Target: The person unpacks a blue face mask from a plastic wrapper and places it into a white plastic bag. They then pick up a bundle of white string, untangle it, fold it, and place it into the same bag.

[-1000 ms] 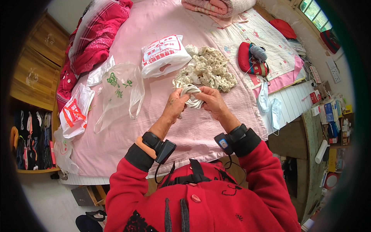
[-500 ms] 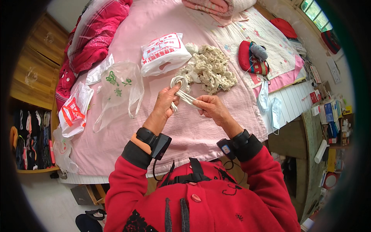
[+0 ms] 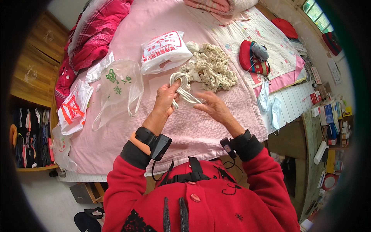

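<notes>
A bundle of white cord (image 3: 186,96), looped at its upper end, hangs between my hands above the pink bed cover. My left hand (image 3: 167,98) is closed round the bundle below the loop, its thumb pressed on the strands. At the bundle's right end is my right hand (image 3: 212,106), its thumb and fingers apart around the loose bends. Those fingers are slightly blurred, so contact with the cord is hard to judge. Just beyond the cord lies a heap of cream knitted yarn (image 3: 214,69). Next to it a white plastic bag with red print (image 3: 164,54) rests on the bed.
A clear bag with green print (image 3: 119,87) and a white-and-red bag (image 3: 75,110) lie on the left. A red pouch with a grey yarn ball (image 3: 253,58) sits at right, near blue face masks (image 3: 276,112). A rolled quilt (image 3: 220,7) is at the back.
My right thumb and fingers have spread from their pinch on the cord's end, and the hand has shifted slightly. My left hand keeps its hold in nearly the same place.
</notes>
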{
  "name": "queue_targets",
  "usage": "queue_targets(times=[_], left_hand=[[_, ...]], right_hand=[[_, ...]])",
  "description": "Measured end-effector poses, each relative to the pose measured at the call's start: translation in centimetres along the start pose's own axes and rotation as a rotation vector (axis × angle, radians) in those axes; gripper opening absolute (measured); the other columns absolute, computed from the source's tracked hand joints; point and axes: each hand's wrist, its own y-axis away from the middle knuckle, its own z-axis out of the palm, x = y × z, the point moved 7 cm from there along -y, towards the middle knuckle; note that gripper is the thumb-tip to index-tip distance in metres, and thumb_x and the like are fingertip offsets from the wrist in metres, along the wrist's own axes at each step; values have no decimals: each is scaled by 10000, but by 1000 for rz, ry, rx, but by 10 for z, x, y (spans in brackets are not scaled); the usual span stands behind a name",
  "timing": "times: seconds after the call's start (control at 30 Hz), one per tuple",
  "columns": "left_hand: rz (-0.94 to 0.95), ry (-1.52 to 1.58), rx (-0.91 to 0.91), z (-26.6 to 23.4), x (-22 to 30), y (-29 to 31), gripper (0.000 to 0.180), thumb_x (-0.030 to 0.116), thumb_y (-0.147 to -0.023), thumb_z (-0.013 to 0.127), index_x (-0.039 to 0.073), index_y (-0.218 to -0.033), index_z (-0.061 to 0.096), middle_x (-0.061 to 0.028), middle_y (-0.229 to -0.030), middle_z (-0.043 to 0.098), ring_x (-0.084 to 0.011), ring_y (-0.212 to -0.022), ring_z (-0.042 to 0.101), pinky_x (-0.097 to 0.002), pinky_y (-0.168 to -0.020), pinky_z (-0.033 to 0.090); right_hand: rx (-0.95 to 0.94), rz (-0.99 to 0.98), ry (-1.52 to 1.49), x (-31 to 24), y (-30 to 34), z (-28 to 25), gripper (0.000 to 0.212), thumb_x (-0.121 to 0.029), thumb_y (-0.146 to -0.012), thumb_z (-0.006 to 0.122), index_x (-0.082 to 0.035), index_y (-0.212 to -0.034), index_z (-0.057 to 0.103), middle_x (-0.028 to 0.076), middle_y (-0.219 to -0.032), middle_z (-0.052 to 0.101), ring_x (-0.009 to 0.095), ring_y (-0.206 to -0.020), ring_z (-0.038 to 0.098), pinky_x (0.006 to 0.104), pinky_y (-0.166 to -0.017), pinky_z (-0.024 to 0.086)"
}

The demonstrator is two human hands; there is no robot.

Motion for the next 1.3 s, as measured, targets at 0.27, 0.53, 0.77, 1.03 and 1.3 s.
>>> queue_targets(times=[0.27, 0.53, 0.77, 1.03, 1.3], left_hand=[[187, -116, 19, 30, 10, 14, 134, 187, -826, 600, 59, -844, 565, 47, -620, 500, -6, -447, 362, -165, -387, 281], [107, -13, 19, 26, 3, 15, 122, 174, -828, 596, 61, -836, 554, 44, -615, 494, -2, -443, 362, -160, -368, 269], [-67, 195, -49, 20, -1, 10, 119, 165, -838, 577, 54, -849, 537, 36, -627, 474, -6, -446, 347, -149, -363, 253], [-115, 307, -171, 28, -3, 12, 180, 234, -872, 521, 55, -863, 530, -6, -683, 529, -10, -445, 310, -157, -380, 265], [-150, 301, -271, 27, -2, 14, 177, 240, -880, 500, 64, -893, 519, -84, -769, 590, -19, -457, 340, -148, -385, 280]], right_hand=[[41, -79, 224, -25, -20, 16, 787, -172, -668, 692, -4, -1297, 249, 209, -1083, 487, 342, -994, 481, 402, -859, 371], [112, 245, -305, 4, -11, 35, 387, -60, -799, 517, -66, -1176, 431, 116, -749, 557, 198, -653, 549, 313, -601, 436], [-78, 402, -838, 1, 6, 34, 224, -217, -872, 515, -40, -1008, 535, -33, -611, 455, 17, -464, 351, 177, -401, 284], [-46, 558, -1556, 9, 14, 35, 217, -197, -889, 480, -68, -1062, 505, 30, -668, 489, 28, -395, 294, 160, -358, 256], [110, 446, -1850, 6, 6, 19, 247, -99, -865, 496, -49, -1106, 465, 128, -821, 556, 35, -517, 425, 150, -422, 348]])
